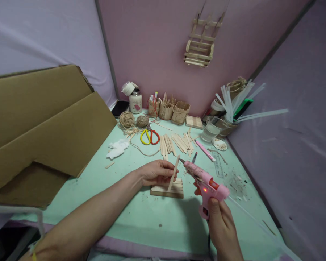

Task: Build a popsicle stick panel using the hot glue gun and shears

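Between the thumb and fingers of my left hand (159,172) is a popsicle stick (174,172), held up at a slant. Below it, on the table, lies a small panel of popsicle sticks (167,194) set side by side. My right hand (222,221) grips a pink hot glue gun (203,177) with its orange light lit. The metal nozzle points left, at or very close to the upper end of the stick; whether they touch I cannot tell. Some dried strands cling to the gun's front.
Loose popsicle sticks (179,143), scissors (150,137), twine balls (126,119) and a pink cutter (205,150) lie beyond my hands. Stick cups (167,108) line the back. At right stand a water cup (210,131) and glue sticks (230,103). Cardboard (51,130) leans at left.
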